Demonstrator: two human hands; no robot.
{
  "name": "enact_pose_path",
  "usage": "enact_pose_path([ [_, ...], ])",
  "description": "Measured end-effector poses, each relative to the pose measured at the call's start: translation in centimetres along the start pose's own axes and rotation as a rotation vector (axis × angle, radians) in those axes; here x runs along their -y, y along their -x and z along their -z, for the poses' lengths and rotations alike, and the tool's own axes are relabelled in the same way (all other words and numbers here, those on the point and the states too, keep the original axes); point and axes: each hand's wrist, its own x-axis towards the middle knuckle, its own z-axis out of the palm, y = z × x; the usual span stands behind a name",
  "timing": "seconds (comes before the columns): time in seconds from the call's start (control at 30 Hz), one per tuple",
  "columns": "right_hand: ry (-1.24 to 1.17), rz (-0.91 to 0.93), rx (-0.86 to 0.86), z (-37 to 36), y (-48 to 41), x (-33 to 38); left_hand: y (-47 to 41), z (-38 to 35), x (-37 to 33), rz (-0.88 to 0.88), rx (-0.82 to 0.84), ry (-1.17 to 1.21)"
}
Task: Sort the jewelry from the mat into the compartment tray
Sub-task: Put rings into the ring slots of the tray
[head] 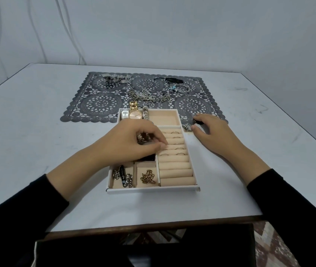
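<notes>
- White tray [153, 190] with beige lining sits mid-frame on the pale worktop [37, 132]. Its far edge overlaps the near edge of a grey lace-patterned mat [95, 105].
- Left hand [134, 139] hovers over the tray's middle left, fingers curled over a small dark, shiny piece [143, 137]. Its fingertips are at the edge of the ring rolls [174, 166]. I cannot tell whether it truly grips the piece.
- Right hand [211, 132] lies just right of the tray on the mat's lower right corner, thumb and forefinger apart with nothing pinched between them. The forefinger tip meets a small black piece [198, 121], and a silver trinket [186, 127] lies just beside the thumb.
- In the tray's upper left compartment is a gold watch [135, 114], with a silver watch [124, 113] to its left and a silver band [145, 112] to its right.
- Several thin rings [178, 148] sit in the upper rolls of the right column.
- At the tray's lower left, silver chains and a black strip [122, 177] share a compartment. A gold chain [147, 177] lies in the one beside it.
- On the mat lie:
  - a tangle of silver chains [147, 95] in the centre
  - bangles [181, 88] and a black item [172, 80] at upper right
  - a silver heap [114, 79] at upper left
</notes>
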Motion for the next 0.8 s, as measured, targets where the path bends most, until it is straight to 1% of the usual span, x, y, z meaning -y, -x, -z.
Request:
enact_pose_path([
  [0.1, -0.006, -0.006, 0.001, 0.0, 0.1, 0.1, -0.1, 0.8, 0.2, 0.015, -0.173, 0.003],
  [0.2, -0.019, -0.026, -0.001, 0.1, -0.1, 0.1, -0.4, 2.0, 1.2, 0.065, -0.328, -0.005],
  [0.33, -0.053, -0.069, -0.047, 0.1, -0.6, 0.1, -1.2, 4.0, 3.9, 0.166, -0.457, -0.051],
  [0.43, -0.057, -0.104, -0.089, 0.1, -1.4, 0.1, -1.8, 5.0, 6.0, 0.28, -0.502, -0.112],
  [0.5, -0.052, -0.135, -0.123, 0.0, -2.2, -0.1, -2.1, 5.6, 7.8, 0.365, -0.465, -0.248],
  [0.6, -0.031, -0.149, -0.143, -0.4, -3.7, -0.5, -2.7, 6.4, 10.4, 0.451, -0.342, -0.429],
  [0.7, 0.021, -0.121, -0.096, -0.9, -5.4, -0.7, -3.4, 6.9, 12.0, 0.511, -0.275, -0.517],
  [0.8, 0.067, -0.049, -0.036, -1.8, -7.1, -1.1, -4.2, 7.1, 13.0, 0.539, -0.235, -0.555],
])
